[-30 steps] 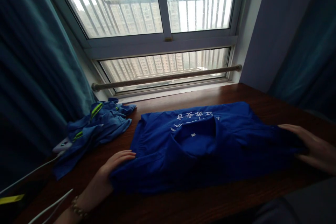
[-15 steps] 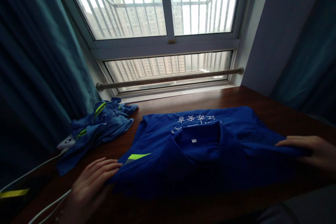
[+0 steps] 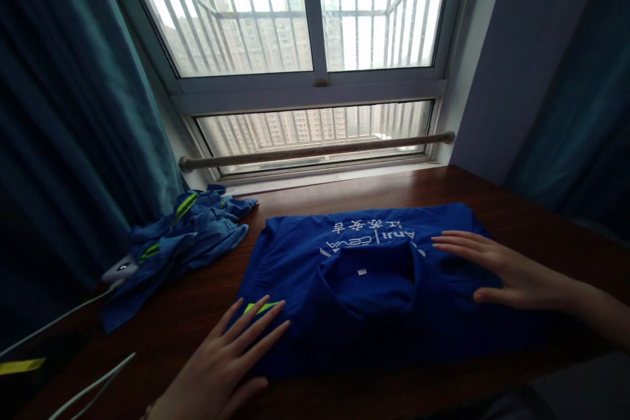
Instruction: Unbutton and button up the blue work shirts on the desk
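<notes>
On a brown wooden table (image 3: pixel 418 187) lies a royal-blue collared cloth shirt (image 3: pixel 364 308), near edge lost in shadow; left hand (image 3: pixel 221 354) and right hand (image 3: pixel 512 272) spread wide over it, contact unclear; forearms cut off.

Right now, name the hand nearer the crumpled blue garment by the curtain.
Left. In view, the left hand is below and right of the crumpled garment; the right hand is farther right, over the right part of the blue shirt.
</notes>
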Available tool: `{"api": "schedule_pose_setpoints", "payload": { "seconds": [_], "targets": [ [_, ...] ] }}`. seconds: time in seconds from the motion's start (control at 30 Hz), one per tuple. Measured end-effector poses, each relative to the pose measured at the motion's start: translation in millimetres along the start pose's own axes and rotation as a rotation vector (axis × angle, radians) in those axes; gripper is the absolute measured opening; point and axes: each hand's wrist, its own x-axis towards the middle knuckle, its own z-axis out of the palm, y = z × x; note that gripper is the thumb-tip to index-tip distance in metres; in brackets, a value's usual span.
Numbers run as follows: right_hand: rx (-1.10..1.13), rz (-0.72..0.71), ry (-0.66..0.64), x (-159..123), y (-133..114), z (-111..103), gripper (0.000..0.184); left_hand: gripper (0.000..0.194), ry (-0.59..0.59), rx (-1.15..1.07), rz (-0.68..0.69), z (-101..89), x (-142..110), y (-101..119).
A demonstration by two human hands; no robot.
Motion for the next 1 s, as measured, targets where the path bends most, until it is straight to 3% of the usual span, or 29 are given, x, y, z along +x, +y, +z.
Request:
{"api": "schedule_pose_setpoints", "payload": {
  "seconds": [0.13,0.23,0.33,0.47,0.57,0.67,0.73,0.83,0.9,1.0],
  "targets": [
    [-0.028,-0.145,-0.083,11.6,1.5,46.3,0.075,0.053,-0.106,-0.105,-0.152,18.8,-9.7,-1.6],
    [-0.076,-0.166,-0.136,6.6,3.4,63.3,0.076,0.051,-0.149,-0.124,-0.225,29.4,-21.4,-3.2],
    [-0.112,-0.181,-0.133,4.1,-2.5,58.0,0.075,0.048,-0.2,-0.099,-0.251,36.0,-26.4,-7.4],
    [-0.144,-0.281,-0.144,15.4,-10.5,29.7,0.061,0.051,-0.239,-0.073,-0.272,44.0,-17.3,-22.9],
    [-0.187,-0.382,-0.043,37.1,-13.7,6.1,0.05,0.063,-0.252,-0.031,-0.34,56.2,3.1,-43.4],
    [-0.245,-0.519,0.185,69.2,-31.2,-5.8,0.059,0.07,-0.219,0.008,-0.419,76.1,36.1,-69.2],
    [-0.251,-0.636,0.264,93.7,-55.6,-2.4,0.068,0.065,-0.189,0.002,-0.437,91.9,63.1,-87.2],
    [-0.239,-0.76,0.198,129.6,-98.2,21.9,0.071,0.055,-0.143,-0.033,-0.43,113.5,102.8,-109.5],
    [-0.227,-0.738,0.131,149.8,-117.8,47.7,0.071,0.051,-0.096,-0.051,-0.442,124.1,121.8,-118.3],
    [-0.179,-0.604,0.088,169.5,-126.1,85.7,0.072,0.052,0.012,-0.072,-0.495,133.6,132.5,-122.4]
  ]
}}
